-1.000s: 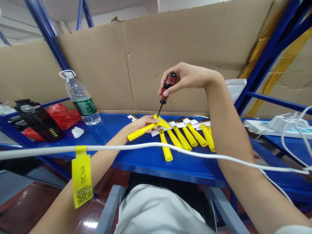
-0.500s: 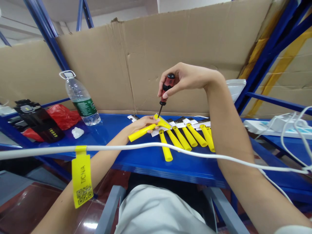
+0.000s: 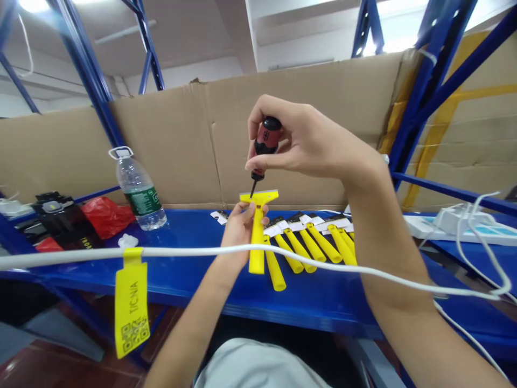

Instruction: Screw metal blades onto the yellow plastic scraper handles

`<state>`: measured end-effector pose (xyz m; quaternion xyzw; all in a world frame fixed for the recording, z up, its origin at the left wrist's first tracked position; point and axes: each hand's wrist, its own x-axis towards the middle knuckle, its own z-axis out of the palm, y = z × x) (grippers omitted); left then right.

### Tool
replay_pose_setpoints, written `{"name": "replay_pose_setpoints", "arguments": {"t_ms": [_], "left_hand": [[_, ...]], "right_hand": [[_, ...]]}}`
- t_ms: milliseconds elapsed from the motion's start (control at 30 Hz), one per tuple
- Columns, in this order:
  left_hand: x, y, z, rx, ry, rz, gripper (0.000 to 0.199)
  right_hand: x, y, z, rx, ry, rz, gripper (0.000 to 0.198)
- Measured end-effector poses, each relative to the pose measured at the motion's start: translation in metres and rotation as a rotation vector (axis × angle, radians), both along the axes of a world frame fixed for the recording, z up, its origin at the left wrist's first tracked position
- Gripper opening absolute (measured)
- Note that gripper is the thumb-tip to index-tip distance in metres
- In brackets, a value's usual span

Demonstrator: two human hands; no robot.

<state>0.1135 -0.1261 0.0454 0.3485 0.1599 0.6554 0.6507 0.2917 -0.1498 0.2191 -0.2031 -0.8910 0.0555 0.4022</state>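
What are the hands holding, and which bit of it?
The left hand holds a yellow scraper just below its head; the right hand holds a screwdriver by its red-and-black handle.

A ceiling light [image 3: 34,5] glares at upper left.

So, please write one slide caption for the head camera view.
Left hand holding a yellow scraper, right hand holding a red-and-black screwdriver, its tip at the scraper's head.
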Motion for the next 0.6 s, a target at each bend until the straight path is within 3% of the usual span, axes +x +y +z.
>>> {"name": "replay_pose_setpoints", "arguments": {"t_ms": [167,300,467,600], "left_hand": [[0.021,-0.038,-0.021,-0.041,-0.132,0.199,0.048],[0.03,-0.05,-0.042,-0.105,-0.19,0.251,0.06],[0.032,-0.051,-0.059,-0.176,-0.23,0.282,0.056],[0.031,-0.053,-0.065,-0.235,-0.23,0.252,0.049]], "right_hand": [[-0.011,-0.021,-0.005,0.106,-0.092,0.016,0.035],[-0.033,-0.016,-0.015,0.136,-0.173,0.026,0.033],[-0.055,0.0,-0.034,0.03,-0.177,0.065,0.033],[-0.048,0.004,-0.047,-0.1,-0.173,0.087,0.035]]}}
